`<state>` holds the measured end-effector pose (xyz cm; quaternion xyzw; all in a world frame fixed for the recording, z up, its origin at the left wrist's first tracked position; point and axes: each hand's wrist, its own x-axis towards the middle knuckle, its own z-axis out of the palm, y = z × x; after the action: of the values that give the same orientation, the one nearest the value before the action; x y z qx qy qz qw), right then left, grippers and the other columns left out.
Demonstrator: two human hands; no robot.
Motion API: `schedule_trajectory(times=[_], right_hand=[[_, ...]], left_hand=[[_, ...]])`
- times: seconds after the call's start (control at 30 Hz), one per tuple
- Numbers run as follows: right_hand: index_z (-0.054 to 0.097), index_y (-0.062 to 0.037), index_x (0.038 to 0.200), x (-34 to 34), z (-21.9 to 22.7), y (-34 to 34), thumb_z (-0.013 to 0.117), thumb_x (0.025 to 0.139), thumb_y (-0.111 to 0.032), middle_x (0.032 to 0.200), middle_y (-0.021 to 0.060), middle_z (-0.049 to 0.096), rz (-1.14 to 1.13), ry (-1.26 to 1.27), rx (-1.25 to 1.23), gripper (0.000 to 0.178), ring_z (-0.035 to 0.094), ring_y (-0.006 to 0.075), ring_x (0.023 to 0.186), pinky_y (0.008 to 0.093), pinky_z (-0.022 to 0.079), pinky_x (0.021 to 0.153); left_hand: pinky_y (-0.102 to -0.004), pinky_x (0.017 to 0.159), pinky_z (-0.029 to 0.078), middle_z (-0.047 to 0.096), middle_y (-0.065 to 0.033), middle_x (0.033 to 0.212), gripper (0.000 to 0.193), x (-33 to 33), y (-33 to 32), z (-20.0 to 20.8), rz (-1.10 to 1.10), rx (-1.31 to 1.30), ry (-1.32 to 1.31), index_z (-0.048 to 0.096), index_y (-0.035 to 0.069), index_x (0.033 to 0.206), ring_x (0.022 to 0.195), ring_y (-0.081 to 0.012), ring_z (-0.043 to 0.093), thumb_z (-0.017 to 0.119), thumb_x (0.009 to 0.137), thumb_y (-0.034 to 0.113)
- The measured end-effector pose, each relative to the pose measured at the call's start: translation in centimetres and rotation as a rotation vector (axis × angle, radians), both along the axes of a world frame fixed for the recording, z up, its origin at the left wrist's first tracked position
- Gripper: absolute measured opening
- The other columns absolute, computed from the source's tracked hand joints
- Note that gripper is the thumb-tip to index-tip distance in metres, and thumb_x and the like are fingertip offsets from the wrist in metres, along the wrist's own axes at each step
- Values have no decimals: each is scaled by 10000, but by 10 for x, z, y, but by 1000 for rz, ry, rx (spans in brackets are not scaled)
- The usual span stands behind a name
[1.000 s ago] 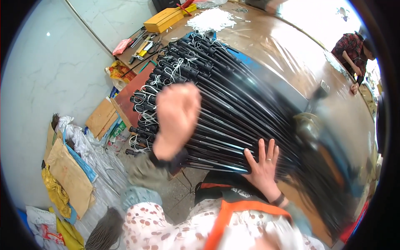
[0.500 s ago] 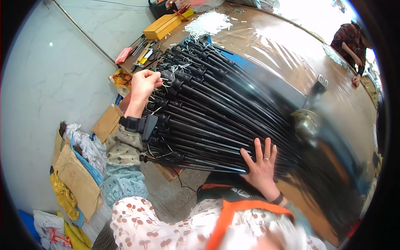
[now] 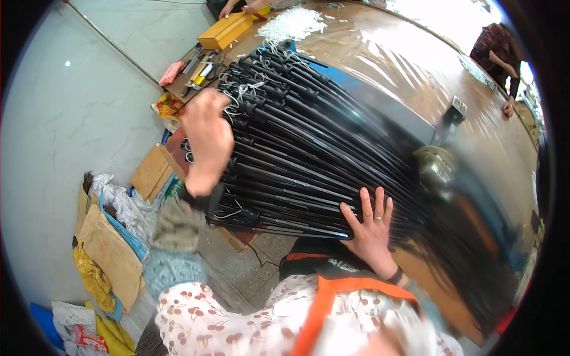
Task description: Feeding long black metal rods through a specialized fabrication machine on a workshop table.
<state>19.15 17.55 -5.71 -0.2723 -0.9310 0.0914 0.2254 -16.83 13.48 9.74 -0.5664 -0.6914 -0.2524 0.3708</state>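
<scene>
A thick fanned bundle of long black rods (image 3: 309,142), which look like umbrella frames, lies across the table in front of me. White cord loops (image 3: 249,90) hang at their knobbed left ends. My right hand (image 3: 369,228) rests flat on the rods near their right part, fingers spread, a ring on one finger. My left hand (image 3: 209,133) is over the left ends, next to the white loops. Its fingers are bent and smeared by motion, so whether they hold anything does not show.
Beyond the rods are a yellow box (image 3: 225,31), a pile of white pieces (image 3: 292,25) and hand tools (image 3: 200,71). A metal fixture (image 3: 436,169) stands to the right. Cardboard (image 3: 110,255) and bags lie at lower left. Other people work at the table's far side.
My left hand has gone from a pinch at the rod ends to a blurred, raised pose nearer me. My right hand stays flat on the rods. A co-worker's hand is now on the yellow box.
</scene>
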Motion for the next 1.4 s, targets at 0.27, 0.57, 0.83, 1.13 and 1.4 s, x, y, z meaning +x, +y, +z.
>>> schedule_trajectory(times=[0.27, 0.57, 0.83, 1.13, 1.4], right_hand=[[594, -148, 1359, 8, 37, 2, 916, 518, -336, 1619, 192, 273, 65, -15, -88, 920, 180, 469, 1508, 666, 154, 1166], [715, -67, 1091, -9, 26, 64, 730, 868, -89, 980, 92, 632, -217, 248, 133, 225, 575, 296, 945, 414, 470, 826], [671, -36, 911, -10, 31, 49, 721, 842, -38, 876, 102, 600, -242, 339, 127, 85, 574, 302, 834, 394, 478, 729], [672, -42, 908, -8, 37, 46, 729, 821, -10, 861, 102, 590, -255, 443, 113, 109, 582, 297, 822, 383, 484, 721], [676, -80, 903, -5, 31, 37, 744, 753, -14, 835, 101, 622, -266, 519, 113, 177, 611, 296, 781, 402, 499, 646]], left_hand=[[-769, 1115, -3, 296, -67, 1648, 731, 133, -83, -148, -290, -601, -86, 506, 304, 1476, 1548, -387, 132, 596, 850, 671], [-772, 1118, 68, 288, -73, 1643, 712, 138, -90, -155, -369, -472, -195, 499, 266, 1462, 1543, -371, 158, 597, 863, 638], [-650, 1145, 225, 620, -32, 1343, 269, 145, -104, -152, -411, -193, -160, 703, 209, 1056, 1334, -262, 521, 731, 793, 257], [-576, 1156, 190, 625, -1, 1297, 242, 140, -105, -145, -474, -237, -98, 696, 212, 1011, 1334, -222, 508, 734, 773, 233], [-492, 1097, 283, 657, -48, 1237, 237, 141, -95, -131, -505, -333, -41, 715, 183, 1073, 1246, -290, 574, 693, 837, 181]])
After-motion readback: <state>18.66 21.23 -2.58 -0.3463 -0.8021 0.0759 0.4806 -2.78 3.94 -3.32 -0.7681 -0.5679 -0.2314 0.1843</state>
